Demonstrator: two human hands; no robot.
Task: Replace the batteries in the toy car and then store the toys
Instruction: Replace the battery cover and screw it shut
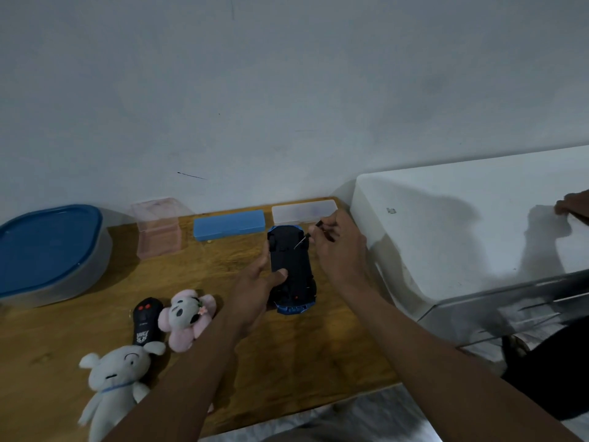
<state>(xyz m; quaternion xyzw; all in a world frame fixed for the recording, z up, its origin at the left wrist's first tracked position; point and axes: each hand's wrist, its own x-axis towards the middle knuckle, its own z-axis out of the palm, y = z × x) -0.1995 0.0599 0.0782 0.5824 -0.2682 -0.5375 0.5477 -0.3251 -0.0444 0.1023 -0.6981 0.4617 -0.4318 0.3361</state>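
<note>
Car (pixel 290 266) lies belly-up in our left hand (pixel 255 288), so the right hand (pixel 338 250), at three o'clock, pinching a screwdriver (pixel 307 236), reaches the battery cover.

Home, plush toys (pixel 190 317), wooden table (pixel 287 362)

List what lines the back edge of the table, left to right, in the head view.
blue-lidded container → pink clear box → blue case → clear flat case → white cabinet
</note>
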